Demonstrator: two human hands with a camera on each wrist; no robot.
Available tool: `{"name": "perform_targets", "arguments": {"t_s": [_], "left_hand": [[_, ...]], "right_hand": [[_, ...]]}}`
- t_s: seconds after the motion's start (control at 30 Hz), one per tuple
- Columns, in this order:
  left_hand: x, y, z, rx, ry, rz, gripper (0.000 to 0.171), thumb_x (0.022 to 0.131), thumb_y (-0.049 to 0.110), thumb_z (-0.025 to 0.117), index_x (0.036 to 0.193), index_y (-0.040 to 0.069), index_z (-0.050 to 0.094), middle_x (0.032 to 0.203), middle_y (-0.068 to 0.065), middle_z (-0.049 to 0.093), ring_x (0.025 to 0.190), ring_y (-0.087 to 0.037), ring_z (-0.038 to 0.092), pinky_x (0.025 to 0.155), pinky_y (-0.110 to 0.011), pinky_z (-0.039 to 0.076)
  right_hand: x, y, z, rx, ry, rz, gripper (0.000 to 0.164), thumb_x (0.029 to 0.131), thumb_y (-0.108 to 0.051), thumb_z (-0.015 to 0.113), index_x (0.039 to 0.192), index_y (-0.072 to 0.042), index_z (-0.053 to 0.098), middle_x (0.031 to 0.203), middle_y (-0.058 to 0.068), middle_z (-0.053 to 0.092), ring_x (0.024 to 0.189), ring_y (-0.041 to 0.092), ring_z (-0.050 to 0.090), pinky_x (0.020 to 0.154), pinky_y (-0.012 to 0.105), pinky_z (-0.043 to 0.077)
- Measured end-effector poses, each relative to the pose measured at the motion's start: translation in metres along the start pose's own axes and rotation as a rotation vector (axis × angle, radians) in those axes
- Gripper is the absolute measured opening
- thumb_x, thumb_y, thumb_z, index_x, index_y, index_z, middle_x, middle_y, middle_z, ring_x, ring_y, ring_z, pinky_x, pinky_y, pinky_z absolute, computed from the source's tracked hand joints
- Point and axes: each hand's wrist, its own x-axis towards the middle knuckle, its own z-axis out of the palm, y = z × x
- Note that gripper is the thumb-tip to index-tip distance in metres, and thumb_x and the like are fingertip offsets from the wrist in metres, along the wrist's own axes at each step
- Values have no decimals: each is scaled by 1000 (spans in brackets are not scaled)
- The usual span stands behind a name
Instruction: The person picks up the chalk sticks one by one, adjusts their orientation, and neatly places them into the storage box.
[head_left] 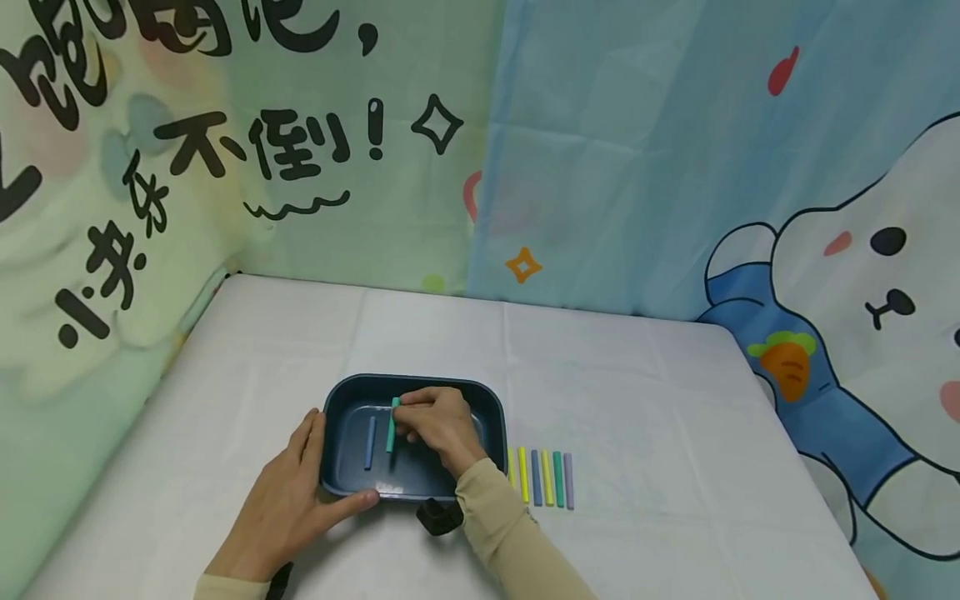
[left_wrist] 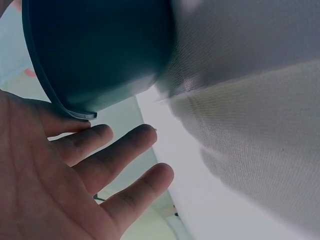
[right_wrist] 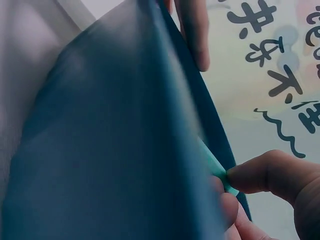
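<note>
A dark blue tray (head_left: 352,483) stands on the white-covered table. My left hand (head_left: 288,492) steadies its near left corner, the thumb along the front rim and the fingers fairly straight against the left side; in the left wrist view the fingers spread beside the tray wall (left_wrist: 100,55). Inside the tray, my right hand (head_left: 442,425) pinches a green chalk stick (head_left: 391,433) between thumb and fingertips, holding it nearly upright in the view. A blue chalk stick (head_left: 370,443) lies to its left on the tray floor. The right wrist view shows the green stick's end (right_wrist: 212,162) at the fingertips.
Several chalk sticks, yellow, blue, green and purple (head_left: 569,482), lie in a row on the table (head_left: 660,433) right of the tray, partly behind the right forearm. Printed curtains (head_left: 600,167) hang at the back and left. A black wrist strap (head_left: 438,517) sits near the right cuff.
</note>
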Motion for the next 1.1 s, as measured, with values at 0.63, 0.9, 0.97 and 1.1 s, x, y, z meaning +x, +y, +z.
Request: {"name": "perform_targets", "arguments": {"t_s": [0.63, 0.9, 0.97, 1.1], "left_hand": [[0, 0, 0, -27, -25, -13, 123, 80, 78, 65, 156, -9, 24, 159, -29, 29, 132, -47, 49, 101, -57, 47], [0, 1, -2, -20, -35, -22, 123, 80, 79, 64, 156, -9, 24, 159, -29, 29, 130, -47, 50, 101, -57, 47], [0, 1, -2, -20, -37, -25, 123, 80, 79, 64, 156, -9, 24, 159, -30, 29, 130, -48, 50, 101, -57, 47], [-1, 3, -2, -18, -50, -30, 124, 80, 79, 63, 156, -9, 23, 159, -31, 28, 132, -48, 48, 102, -58, 46]], "right_hand": [[5, 9, 18, -106, 38, 84, 14, 79, -1, 76, 94, 0, 74, 67, 7, 70, 55, 12, 62, 53, 24, 53], [6, 12, 22, -176, 30, 68, 14, 81, -4, 76, 95, -2, 74, 67, 4, 70, 57, 13, 64, 52, 22, 51], [5, 12, 23, -188, 30, 72, 14, 82, -3, 76, 95, -2, 74, 68, 3, 70, 56, 13, 65, 52, 22, 51], [3, 13, 23, -215, 41, 71, 13, 82, -2, 75, 95, -1, 74, 67, 3, 69, 55, 12, 64, 51, 22, 50]]}}
